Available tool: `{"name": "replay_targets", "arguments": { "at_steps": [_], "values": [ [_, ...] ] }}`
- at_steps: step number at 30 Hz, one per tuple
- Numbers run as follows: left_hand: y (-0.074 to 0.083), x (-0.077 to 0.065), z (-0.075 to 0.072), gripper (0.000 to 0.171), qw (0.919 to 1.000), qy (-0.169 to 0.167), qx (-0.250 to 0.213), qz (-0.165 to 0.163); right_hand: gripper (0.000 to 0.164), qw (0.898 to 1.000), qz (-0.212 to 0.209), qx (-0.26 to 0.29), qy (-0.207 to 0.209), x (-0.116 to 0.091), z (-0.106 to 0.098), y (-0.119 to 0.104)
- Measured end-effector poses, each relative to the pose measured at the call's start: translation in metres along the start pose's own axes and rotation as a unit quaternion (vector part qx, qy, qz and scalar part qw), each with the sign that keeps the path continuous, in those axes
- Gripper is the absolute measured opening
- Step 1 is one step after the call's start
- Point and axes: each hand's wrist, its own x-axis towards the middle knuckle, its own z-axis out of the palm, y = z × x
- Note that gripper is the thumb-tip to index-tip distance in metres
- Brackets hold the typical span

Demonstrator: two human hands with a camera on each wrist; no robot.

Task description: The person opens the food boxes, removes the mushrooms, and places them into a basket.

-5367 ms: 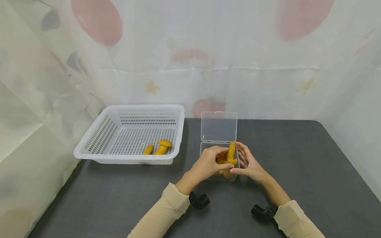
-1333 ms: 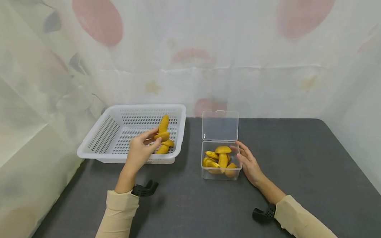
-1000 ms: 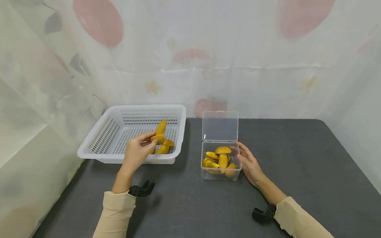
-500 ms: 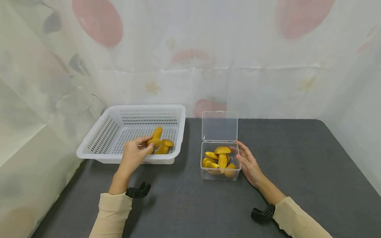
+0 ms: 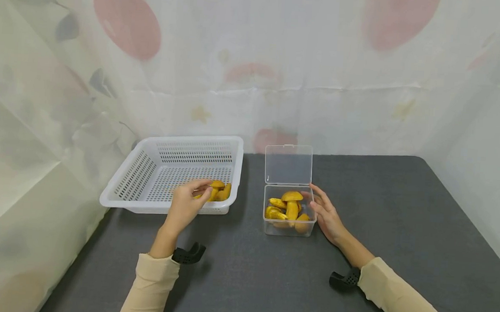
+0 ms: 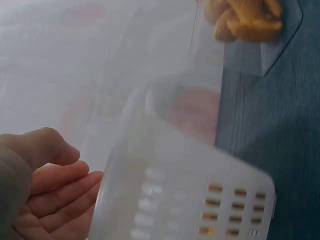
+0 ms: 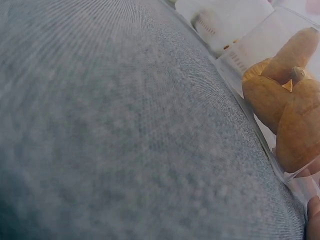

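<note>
My left hand [image 5: 186, 202] is over the front right of the white basket [image 5: 116, 203], thumb and fingers apart with nothing between them in the left wrist view. Right by its fingertips lie yellow mushrooms: one with a cap [image 5: 217, 184] and another [image 5: 227, 191] against the basket's right wall. A yellow bit [image 5: 197, 196] shows under the fingers, mostly hidden. My right hand [image 5: 329, 221] rests along the right side of a clear plastic box [image 5: 277, 229], its fingers relaxed. Inside the box are several yellow mushrooms [image 5: 291, 207]; its lid [image 5: 288, 165] stands up at the back.
Both containers stand on a dark grey table [image 5: 243, 278], the box to the right of the basket. A pale printed curtain [image 5: 252, 104] hangs along the back and left. Each wrist carries a black camera mount [image 5: 188, 254].
My left hand earlier held a mushroom over the basket; it has let go, and that mushroom now lies by the basket's right wall. My right hand has stayed at the box.
</note>
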Motion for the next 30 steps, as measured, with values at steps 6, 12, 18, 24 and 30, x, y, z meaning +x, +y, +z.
{"name": "replay_targets", "arguments": {
  "at_steps": [6, 12, 18, 24, 30],
  "values": [
    [0.019, 0.001, 0.022, 0.02, 0.9975, -0.007, -0.031, 0.064, 0.05, 1.0, -0.01, -0.012, 0.015, 0.002, 0.004, 0.0],
    [0.044, 0.002, 0.042, 0.022, 0.9938, -0.057, -0.045, 0.084, 0.051, 0.999, 0.009, -0.038, 0.035, 0.002, 0.006, -0.002],
    [0.062, 0.004, 0.058, 0.022, 0.9901, -0.09, -0.042, 0.098, 0.052, 0.998, 0.027, -0.046, 0.041, 0.002, 0.006, -0.003],
    [0.068, 0.007, 0.075, 0.023, 0.9823, -0.137, -0.048, 0.119, 0.051, 0.999, 0.011, -0.043, 0.027, 0.0, 0.004, -0.003],
    [0.069, 0.014, 0.085, 0.026, 0.971, -0.19, -0.065, 0.13, 0.05, 1.0, -0.008, -0.025, 0.014, 0.0, 0.004, -0.002]
  ]
}}
